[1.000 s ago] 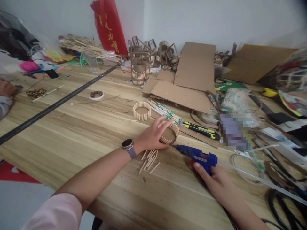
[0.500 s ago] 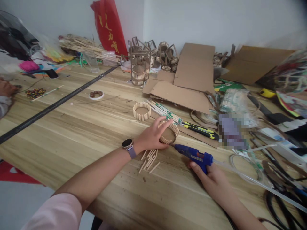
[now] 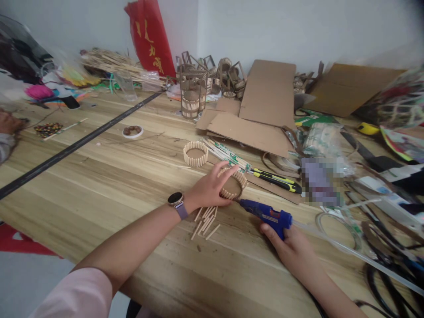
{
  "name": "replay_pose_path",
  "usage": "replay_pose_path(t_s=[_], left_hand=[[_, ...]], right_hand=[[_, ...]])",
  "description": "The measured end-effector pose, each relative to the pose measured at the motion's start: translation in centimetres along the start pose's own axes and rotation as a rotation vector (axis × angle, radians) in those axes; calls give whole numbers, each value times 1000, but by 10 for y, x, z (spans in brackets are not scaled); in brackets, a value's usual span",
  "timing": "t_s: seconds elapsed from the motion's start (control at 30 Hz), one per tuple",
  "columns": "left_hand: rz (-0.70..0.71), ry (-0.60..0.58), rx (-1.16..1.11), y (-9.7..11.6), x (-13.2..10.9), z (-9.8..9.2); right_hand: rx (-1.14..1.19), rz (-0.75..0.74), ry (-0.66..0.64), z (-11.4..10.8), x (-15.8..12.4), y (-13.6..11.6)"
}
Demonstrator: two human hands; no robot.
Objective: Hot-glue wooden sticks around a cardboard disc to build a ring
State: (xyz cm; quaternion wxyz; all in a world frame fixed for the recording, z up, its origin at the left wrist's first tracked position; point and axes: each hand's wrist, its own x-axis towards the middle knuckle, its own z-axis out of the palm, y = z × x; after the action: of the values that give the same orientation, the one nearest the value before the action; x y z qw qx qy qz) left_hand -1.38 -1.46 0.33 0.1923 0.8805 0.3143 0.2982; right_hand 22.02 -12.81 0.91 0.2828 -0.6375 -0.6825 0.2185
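My left hand [image 3: 212, 185] grips a round stick basket [image 3: 234, 185], thumb at its near side and fingers over the far rim. Short wooden sticks stand around its brown base. In my right hand [image 3: 288, 240] is a blue hot glue gun [image 3: 266, 214], its nozzle at the basket's near right edge. A long clear glue stick [image 3: 347, 248] trails from the gun's back. Several loose short sticks [image 3: 206, 223] lie on the table below my left hand. Just beyond it stands a second stick ring [image 3: 195, 154].
Beyond the basket lie a yellow-black utility knife [image 3: 276, 180], packaged sticks [image 3: 228, 154] and cardboard [image 3: 251, 132]. Finished small baskets [image 3: 228, 75] pile up by the wall. Cords and black-handled scissors [image 3: 391, 282] crowd the right. Another person's hand [image 3: 9, 123] shows at far left.
The glue gun has shifted very slightly left, its nozzle staying by the basket's edge. My left hand keeps its hold on the basket.
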Motion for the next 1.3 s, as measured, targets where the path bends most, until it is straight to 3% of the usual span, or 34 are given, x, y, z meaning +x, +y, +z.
replay_pose_path(t_s=[1.03,1.3], left_hand=[[1,5,8,-1,0,1],[3,6,-6,-1,1,1]], right_hand=[[-26,-16,16,0,0,0],[8,-13,78,4,-1,0]])
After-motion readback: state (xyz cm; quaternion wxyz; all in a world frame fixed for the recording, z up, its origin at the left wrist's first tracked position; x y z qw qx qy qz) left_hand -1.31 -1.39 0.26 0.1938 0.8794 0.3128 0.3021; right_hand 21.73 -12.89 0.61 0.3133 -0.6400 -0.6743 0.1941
